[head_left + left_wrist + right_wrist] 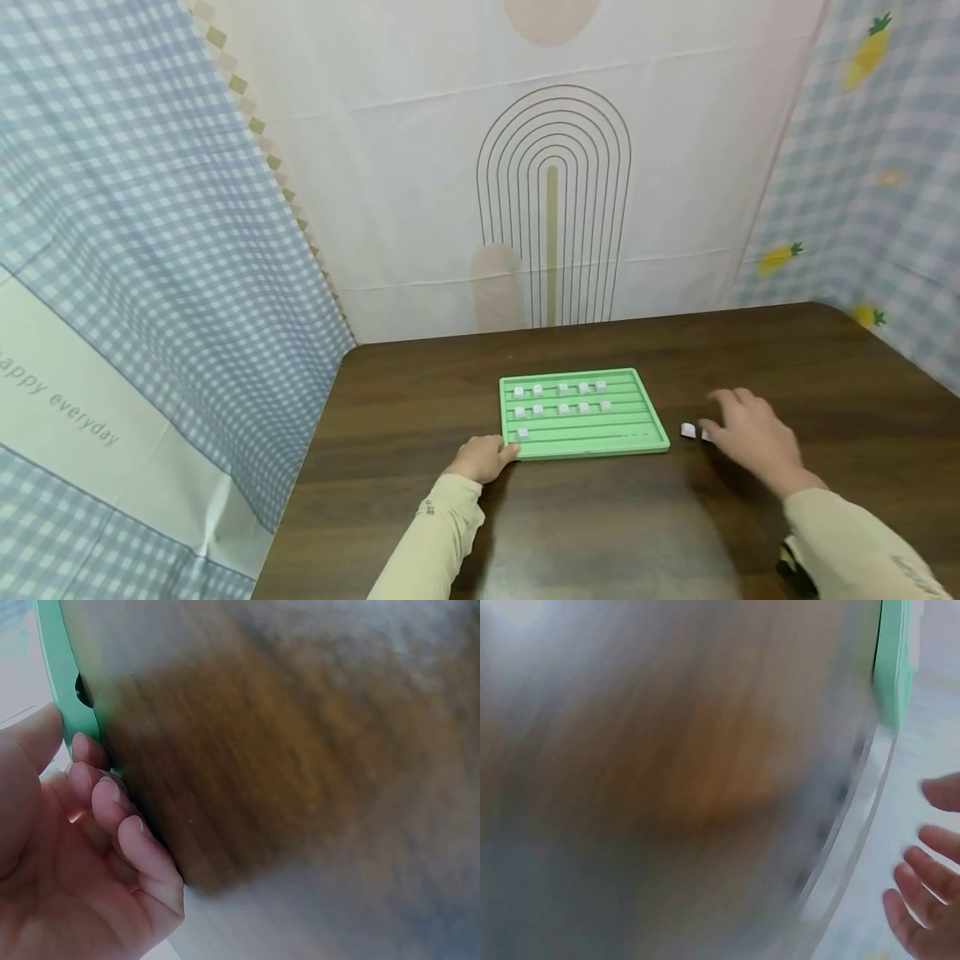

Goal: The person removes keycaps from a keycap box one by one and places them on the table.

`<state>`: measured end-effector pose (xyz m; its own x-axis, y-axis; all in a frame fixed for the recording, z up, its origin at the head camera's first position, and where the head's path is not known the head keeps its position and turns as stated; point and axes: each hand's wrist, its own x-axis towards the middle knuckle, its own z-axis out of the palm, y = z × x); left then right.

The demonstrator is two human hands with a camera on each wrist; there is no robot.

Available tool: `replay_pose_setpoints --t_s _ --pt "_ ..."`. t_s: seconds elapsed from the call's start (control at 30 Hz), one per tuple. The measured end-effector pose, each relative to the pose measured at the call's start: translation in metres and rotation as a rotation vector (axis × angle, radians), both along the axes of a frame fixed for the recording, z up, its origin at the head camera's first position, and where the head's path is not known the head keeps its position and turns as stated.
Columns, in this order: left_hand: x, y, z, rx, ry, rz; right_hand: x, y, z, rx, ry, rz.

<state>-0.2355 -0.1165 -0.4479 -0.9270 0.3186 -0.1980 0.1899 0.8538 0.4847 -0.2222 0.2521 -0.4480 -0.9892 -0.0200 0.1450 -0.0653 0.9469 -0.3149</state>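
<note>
A light green tray [577,447] with raised rows lies on the table. Small white blocks sit along it: several in each of the two far rows, and a single white block [522,434] in the nearer row at the left. My left hand [480,459] holds the tray's near left corner; in the left wrist view its thumb and curled fingers [135,847] pinch the green edge. Right of the tray, my right hand [756,437] hovers with spread, slightly bent fingers beside a loose white block [687,430]. Another white block [707,435] is partly hidden by that hand.
The dark wooden table [405,400] reaches back to a white curtain [412,208] with a line-arch print. Blue checked cloth [150,167] hangs at the left, and a pineapple-print cloth [847,167] at the right.
</note>
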Motion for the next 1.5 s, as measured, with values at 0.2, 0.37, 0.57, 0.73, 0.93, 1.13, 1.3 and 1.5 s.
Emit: replay_pose_setpoints --t_s 0.2,0.37,0.57,0.73,0.93,1.13,1.3,1.5 --pt "-0.002 -0.005 0.001 0.021 0.003 0.012 -0.025 -0.11 0.002 -0.065 0.116 0.203" --pt "-0.002 -0.005 -0.002 0.01 -0.005 0.03 -0.031 -0.185 -0.01 -0.022 0.129 0.386" --pt "-0.003 -0.003 -0.004 -0.019 0.046 0.017 -0.033 -0.217 -0.022 0.084 0.206 0.395" --pt "-0.003 0.001 -0.005 -0.03 0.069 0.022 -0.035 -0.219 -0.023 0.092 0.233 0.402" --pt "-0.004 0.0 -0.005 -0.057 0.097 0.009 -0.038 -0.219 -0.022 0.113 0.221 0.409" --pt "-0.001 0.0 -0.005 -0.017 0.072 0.005 -0.035 -0.198 -0.013 0.079 0.244 0.395" --pt "0.001 0.0 -0.004 -0.001 0.043 0.01 -0.028 -0.139 0.007 0.063 0.266 0.339" --pt "-0.001 -0.001 -0.004 0.009 0.017 -0.003 -0.002 -0.038 0.019 0.111 0.232 0.193"
